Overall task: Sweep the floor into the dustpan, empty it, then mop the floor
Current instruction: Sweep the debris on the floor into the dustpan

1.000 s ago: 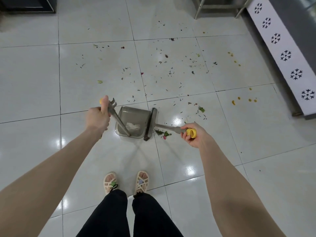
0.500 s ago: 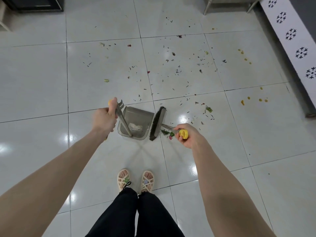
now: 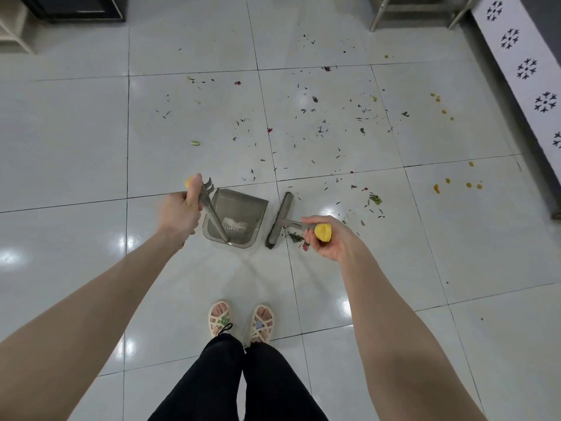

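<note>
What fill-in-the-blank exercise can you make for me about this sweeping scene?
1. The left hand grips the dustpan by its ____.
2. The right hand holds the broom, whose handle end is coloured ____.
3. The broom head is on the dustpan's ____ side.
4. On the feet, the person wears ____.

Missing words: handle; yellow; right; sandals.

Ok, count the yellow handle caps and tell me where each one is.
2. One yellow cap ends the broom handle in the right hand; the other shows above the left hand gripping the dustpan handle. None seems hidden.
</note>
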A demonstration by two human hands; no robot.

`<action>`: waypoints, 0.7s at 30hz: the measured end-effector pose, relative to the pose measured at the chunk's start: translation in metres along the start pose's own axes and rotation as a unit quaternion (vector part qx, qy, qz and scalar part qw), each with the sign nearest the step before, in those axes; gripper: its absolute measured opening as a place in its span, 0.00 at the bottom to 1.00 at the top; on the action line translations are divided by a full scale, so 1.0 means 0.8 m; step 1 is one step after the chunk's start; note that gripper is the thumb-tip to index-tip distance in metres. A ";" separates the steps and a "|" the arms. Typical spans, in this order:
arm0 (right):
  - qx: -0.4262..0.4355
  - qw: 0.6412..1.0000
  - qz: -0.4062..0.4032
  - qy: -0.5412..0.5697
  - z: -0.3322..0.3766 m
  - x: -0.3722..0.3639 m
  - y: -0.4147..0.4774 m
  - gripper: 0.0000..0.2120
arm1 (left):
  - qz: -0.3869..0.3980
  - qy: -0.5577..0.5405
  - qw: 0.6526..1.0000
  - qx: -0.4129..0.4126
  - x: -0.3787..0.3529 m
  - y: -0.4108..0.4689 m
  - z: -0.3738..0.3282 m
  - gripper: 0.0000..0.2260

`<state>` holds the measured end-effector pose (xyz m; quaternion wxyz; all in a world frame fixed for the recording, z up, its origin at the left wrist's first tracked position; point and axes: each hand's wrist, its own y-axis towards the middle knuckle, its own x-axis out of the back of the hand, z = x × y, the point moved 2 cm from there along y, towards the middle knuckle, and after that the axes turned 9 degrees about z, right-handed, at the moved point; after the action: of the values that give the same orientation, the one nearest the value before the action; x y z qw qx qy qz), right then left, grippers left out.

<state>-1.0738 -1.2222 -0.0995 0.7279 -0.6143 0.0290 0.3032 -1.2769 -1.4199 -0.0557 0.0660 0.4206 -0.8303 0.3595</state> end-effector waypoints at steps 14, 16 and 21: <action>0.013 0.993 0.047 -0.106 0.069 -0.146 0.003 0.05 | -0.059 -0.086 0.995 0.000 0.106 0.046 -0.018 0.29; 0.022 0.992 0.048 -0.115 0.079 -0.179 0.017 0.05 | -0.060 -0.091 0.994 -0.003 0.131 0.067 -0.023 0.30; 0.041 0.988 0.040 -0.144 0.104 -0.273 0.068 0.07 | -0.062 -0.094 0.993 -0.019 0.206 0.132 -0.044 0.28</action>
<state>-1.3055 -1.2316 -0.0364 0.7362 -0.5325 -0.0398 0.4157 -1.4672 -1.4633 -0.0190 0.0175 0.5021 -0.8118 0.2976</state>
